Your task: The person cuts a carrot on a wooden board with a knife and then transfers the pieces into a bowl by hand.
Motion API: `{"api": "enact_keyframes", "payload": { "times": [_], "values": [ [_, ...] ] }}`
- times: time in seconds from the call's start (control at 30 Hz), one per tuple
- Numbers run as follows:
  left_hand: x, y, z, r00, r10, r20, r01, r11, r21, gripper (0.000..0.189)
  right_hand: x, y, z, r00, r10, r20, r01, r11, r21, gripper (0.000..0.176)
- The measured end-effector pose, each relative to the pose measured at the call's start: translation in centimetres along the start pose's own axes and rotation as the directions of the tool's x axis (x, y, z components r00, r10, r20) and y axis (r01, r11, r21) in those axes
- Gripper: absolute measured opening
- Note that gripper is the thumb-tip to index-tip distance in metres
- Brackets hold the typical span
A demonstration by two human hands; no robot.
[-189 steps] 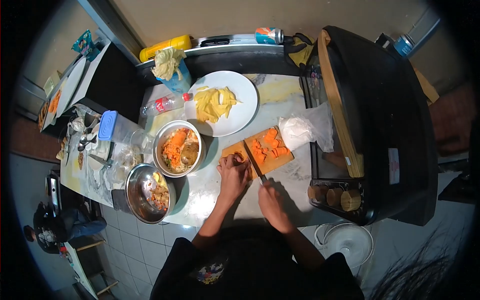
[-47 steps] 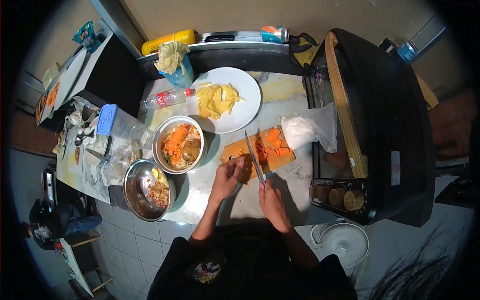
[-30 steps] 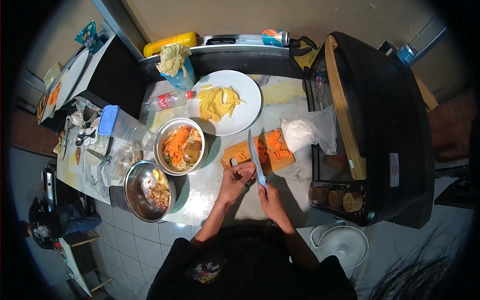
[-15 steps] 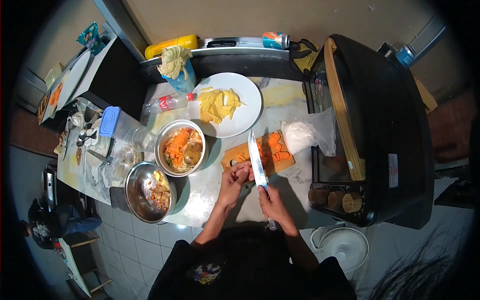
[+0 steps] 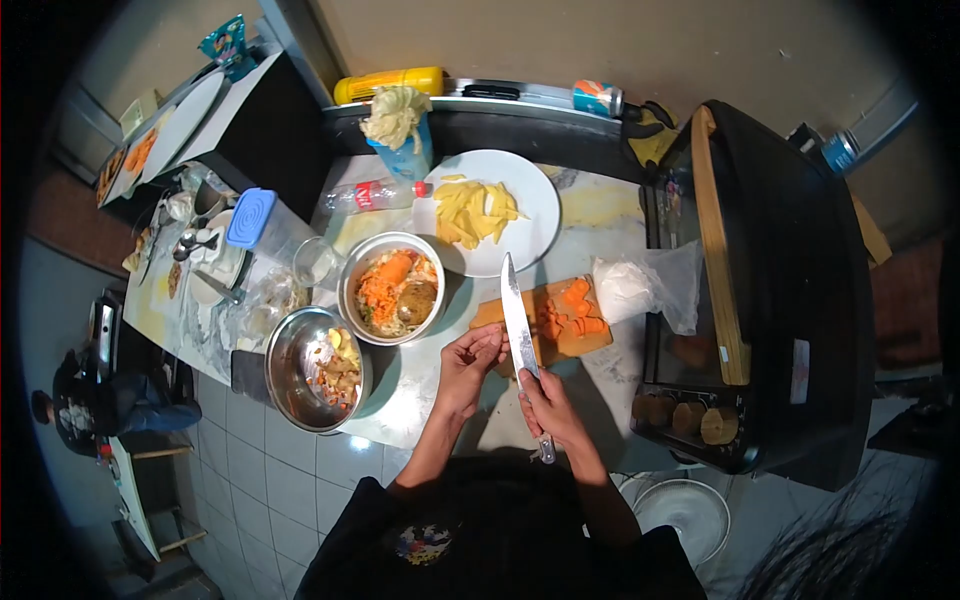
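Observation:
My right hand (image 5: 552,412) grips the handle of a long knife (image 5: 518,318), whose blade is raised and points away over the counter. My left hand (image 5: 470,360) is at the blade's left side, fingertips touching it near the middle. Just beyond lies a small wooden cutting board (image 5: 590,343) with several orange carrot pieces (image 5: 574,310) on its right half. Whether my left hand holds anything small is hidden by the fingers.
A steel bowl of grated carrot and vegetables (image 5: 392,289), a steel bowl of scraps (image 5: 315,368), a white plate of yellow strips (image 5: 490,210), a plastic bottle (image 5: 372,195), a white bag (image 5: 640,287) and a black oven (image 5: 770,290) crowd the marble counter (image 5: 420,395).
The knife has left the cutting board and been lifted blade-up toward me. My left hand left the board and came to the blade. The view shifted slightly right.

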State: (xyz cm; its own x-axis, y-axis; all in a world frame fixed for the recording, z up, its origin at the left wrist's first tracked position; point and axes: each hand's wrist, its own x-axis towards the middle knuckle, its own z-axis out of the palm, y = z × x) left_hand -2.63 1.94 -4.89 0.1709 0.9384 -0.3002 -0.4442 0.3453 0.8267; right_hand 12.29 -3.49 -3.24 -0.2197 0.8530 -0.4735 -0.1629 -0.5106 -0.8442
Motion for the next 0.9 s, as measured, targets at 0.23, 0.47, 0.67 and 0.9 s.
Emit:
{"api": "enact_keyframes", "payload": {
  "times": [0.23, 0.47, 0.67, 0.9],
  "values": [
    [0.6, 7.0, -5.1, 0.841, 0.466, -0.275, -0.331, 0.845, 0.420, 0.021, 0.4, -0.5, 0.5, 0.998, -0.051, 0.025, 0.052, 0.998, -0.022, 0.020],
    [1.1, 11.5, -9.2, 0.802, 0.583, -0.130, -0.147, 0.403, 0.903, 0.034, -0.1, 0.3, -1.4, 0.996, -0.043, -0.077, 0.037, 0.996, -0.076, 0.022],
    [1.4, 11.2, -9.1, 0.779, 0.603, -0.170, -0.209, 0.506, 0.837, 0.035, -1.6, 0.8, -3.2, 0.967, -0.047, -0.250, 0.017, 0.993, -0.119, 0.027],
    [0.5, 6.9, -2.2, 0.971, 0.221, 0.095, -0.223, 0.679, 0.700, 0.024, -2.1, 4.0, -3.8, 0.891, -0.261, -0.370, 0.030, 0.849, -0.527, 0.013]
  ]
}}
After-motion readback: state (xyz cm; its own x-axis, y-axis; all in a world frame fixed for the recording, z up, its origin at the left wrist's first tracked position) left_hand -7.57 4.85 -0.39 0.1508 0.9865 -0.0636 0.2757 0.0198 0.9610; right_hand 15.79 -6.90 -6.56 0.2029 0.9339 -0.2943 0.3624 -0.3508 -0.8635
